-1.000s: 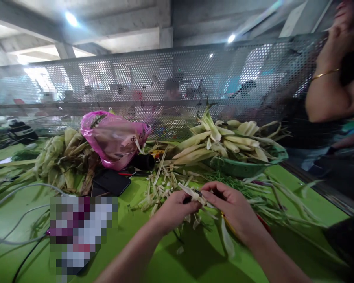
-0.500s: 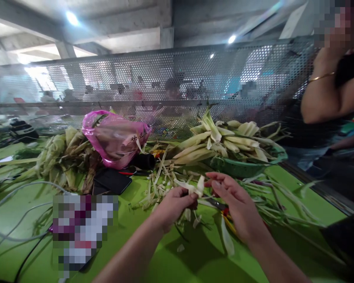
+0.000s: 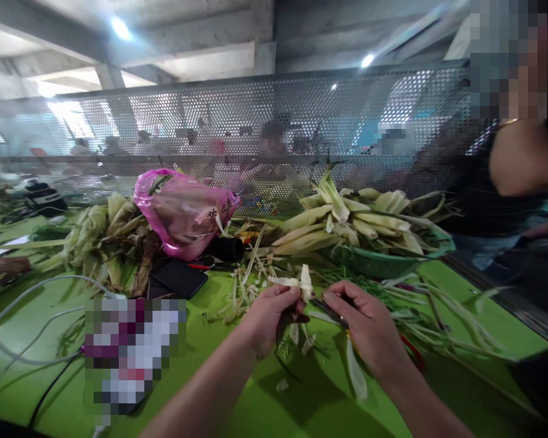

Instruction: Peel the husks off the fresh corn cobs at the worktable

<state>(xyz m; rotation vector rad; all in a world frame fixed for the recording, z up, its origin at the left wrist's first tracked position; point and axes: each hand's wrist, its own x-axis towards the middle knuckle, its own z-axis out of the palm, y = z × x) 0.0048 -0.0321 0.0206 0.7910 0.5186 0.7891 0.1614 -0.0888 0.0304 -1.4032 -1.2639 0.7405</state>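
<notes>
My left hand (image 3: 269, 316) is closed round a small pale stalk (image 3: 301, 282), whose peeled tip sticks up above my fingers. My right hand (image 3: 368, 325) is closed on a thin dark blade or tool (image 3: 329, 309) that points left toward the stalk. Both hands hover over a green table (image 3: 237, 389). Pale husk scraps (image 3: 251, 286) lie scattered just beyond my hands. A long pale strip (image 3: 356, 374) hangs below my right hand.
A green basin (image 3: 383, 261) heaped with pale stalks stands at the right back. A pink plastic bag (image 3: 182, 213), a pile of husks (image 3: 105, 243), a black phone (image 3: 178, 277) and grey cables (image 3: 31, 292) lie left. A perforated metal screen (image 3: 256, 134) closes the back; a person's arm (image 3: 525, 158) is at right.
My left hand has turned the stalk upright and lifted it slightly. My right hand opened away from the stalk, then came back with the blade near it. The view shifted a little.
</notes>
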